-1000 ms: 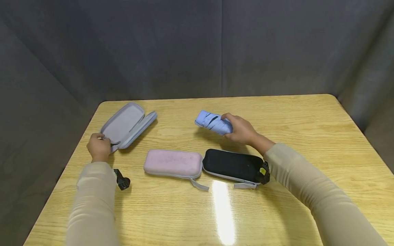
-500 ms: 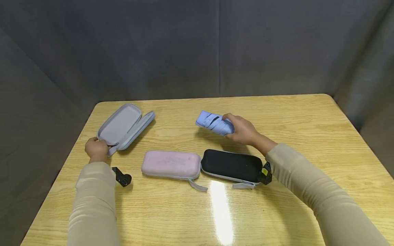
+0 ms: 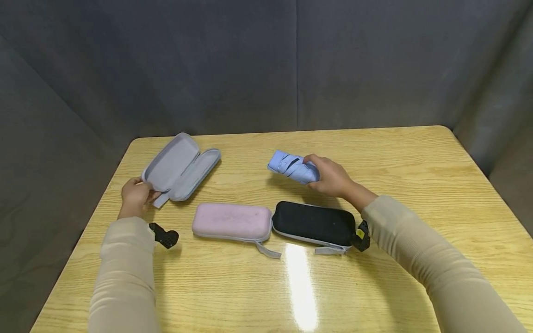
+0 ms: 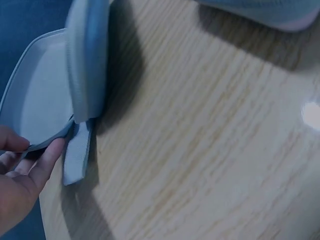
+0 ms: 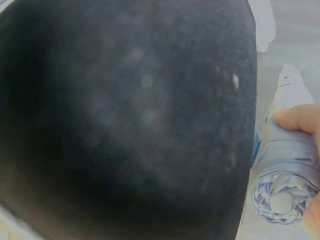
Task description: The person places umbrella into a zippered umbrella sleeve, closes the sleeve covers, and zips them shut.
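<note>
At the table's far left lies an unzipped grey case (image 3: 170, 162), its two halves spread apart and nothing inside. My left hand (image 3: 135, 196) holds its near corner; in the left wrist view the thumb and fingers of that hand (image 4: 22, 185) pinch the rim, beside a hanging strap (image 4: 77, 155). Right of centre, my right hand (image 3: 331, 178) grips a folded light-blue umbrella (image 3: 291, 166) around one end, slightly above the table. The right wrist view shows the rolled end of the umbrella (image 5: 287, 175), with the hand partly cut off.
A closed pink case (image 3: 233, 222) and a closed black case (image 3: 314, 224) lie end to end in front of the hands, each with a strap. The black one fills much of the right wrist view. Dark curtain (image 3: 250, 69) hangs behind the wooden table (image 3: 233, 296).
The grey case has shifted slightly right and tipped up, and its halves now lie wider apart. My left hand has moved with it. The right hand and umbrella have hardly moved.
</note>
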`<action>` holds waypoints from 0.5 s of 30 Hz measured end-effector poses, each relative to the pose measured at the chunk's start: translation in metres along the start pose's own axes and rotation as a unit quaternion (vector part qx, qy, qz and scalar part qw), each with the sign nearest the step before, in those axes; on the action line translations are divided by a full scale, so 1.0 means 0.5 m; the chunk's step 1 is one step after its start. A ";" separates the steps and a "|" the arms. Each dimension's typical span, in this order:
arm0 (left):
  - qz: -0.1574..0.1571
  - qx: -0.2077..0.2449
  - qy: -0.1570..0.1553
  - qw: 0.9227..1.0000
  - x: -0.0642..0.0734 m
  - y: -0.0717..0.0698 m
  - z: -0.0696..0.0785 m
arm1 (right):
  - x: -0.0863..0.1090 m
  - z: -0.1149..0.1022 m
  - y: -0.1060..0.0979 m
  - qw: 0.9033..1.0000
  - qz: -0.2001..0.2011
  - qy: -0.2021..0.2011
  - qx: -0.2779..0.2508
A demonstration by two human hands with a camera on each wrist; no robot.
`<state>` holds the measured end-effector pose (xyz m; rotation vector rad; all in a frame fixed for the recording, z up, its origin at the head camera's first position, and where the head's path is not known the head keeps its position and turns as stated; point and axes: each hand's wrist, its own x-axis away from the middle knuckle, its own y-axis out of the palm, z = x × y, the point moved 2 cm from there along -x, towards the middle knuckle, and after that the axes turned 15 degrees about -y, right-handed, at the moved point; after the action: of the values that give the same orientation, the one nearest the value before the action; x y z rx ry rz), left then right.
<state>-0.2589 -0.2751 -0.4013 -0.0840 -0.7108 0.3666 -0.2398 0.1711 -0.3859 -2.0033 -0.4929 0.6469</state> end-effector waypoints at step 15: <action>-0.053 -0.013 0.018 0.998 -0.020 0.059 0.024 | 0.005 0.001 -0.004 1.000 0.006 -0.005 0.012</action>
<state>-0.2827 -0.2518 -0.4043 -0.0766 -0.6815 0.2531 -0.2381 0.1738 -0.3851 -1.9832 -0.4784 0.6675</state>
